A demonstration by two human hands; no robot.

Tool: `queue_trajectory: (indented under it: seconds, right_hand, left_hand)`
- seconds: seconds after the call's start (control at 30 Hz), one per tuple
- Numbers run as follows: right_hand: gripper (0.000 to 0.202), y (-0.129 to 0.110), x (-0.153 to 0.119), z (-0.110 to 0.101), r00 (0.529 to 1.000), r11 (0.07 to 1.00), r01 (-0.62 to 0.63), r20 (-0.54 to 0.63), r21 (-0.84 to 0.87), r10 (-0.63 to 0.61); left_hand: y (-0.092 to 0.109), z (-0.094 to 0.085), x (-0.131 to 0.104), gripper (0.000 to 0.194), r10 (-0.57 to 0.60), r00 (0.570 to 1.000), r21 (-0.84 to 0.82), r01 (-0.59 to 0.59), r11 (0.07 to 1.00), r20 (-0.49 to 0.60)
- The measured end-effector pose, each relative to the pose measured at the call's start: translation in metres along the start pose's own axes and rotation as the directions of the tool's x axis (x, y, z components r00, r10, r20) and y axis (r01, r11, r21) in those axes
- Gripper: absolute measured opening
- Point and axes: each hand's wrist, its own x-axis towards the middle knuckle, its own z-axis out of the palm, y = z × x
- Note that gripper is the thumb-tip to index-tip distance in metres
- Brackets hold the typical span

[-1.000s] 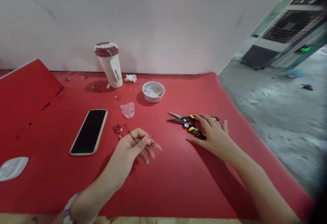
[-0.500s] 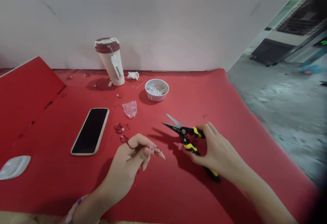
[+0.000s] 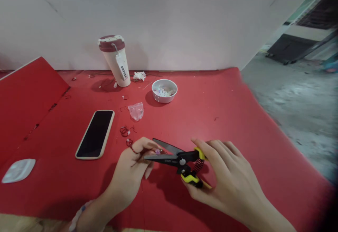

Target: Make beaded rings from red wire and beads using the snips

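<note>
Pinched between the fingertips of my left hand [image 3: 132,170] is a small purple bead [image 3: 157,151] on a dark red cord; the scissors partly cover it. My right hand [image 3: 224,175] grips black and yellow spring scissors [image 3: 182,161] by the handles. Their blades are spread, one above and one below the bead, with the tips close to my left fingers. Red cord loops [image 3: 124,131] with small pale beads lie on the red table just beyond my left hand.
A phone [image 3: 95,134] and a white lid-like piece [image 3: 19,170] lie at the left. Farther back are a coffee cup [image 3: 116,61], crumpled white paper [image 3: 139,76], a small plastic bag [image 3: 136,111] and a white perforated bowl [image 3: 164,99]. A red board [image 3: 29,101] stands far left.
My right hand has brought the scissors left and turned them, so the spread blades now reach the bead at my left fingers. The view has shifted slightly.
</note>
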Motion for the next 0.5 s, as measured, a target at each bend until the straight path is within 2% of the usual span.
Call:
queue_trajectory:
  seconds: [0.07,0.3,0.5]
  right_hand:
    - [0.058,-0.001,0.001,-0.001,1.000,1.000,0.006,-0.017,-0.010,-0.006]
    - [0.055,-0.005,0.004,-0.007,0.999,0.999,0.021,-0.035,-0.029,-0.022]
    - [0.051,-0.008,0.005,-0.013,0.997,0.996,0.042,-0.062,-0.079,-0.047]
  left_hand:
    - [0.000,-0.001,0.000,0.003,0.006,1.000,0.026,-0.007,1.000,0.006]
    - [0.002,0.001,-0.001,0.007,0.017,0.999,0.003,-0.017,1.000,0.027]
    - [0.004,0.001,-0.002,0.015,0.005,1.000,0.015,-0.005,1.000,-0.015]
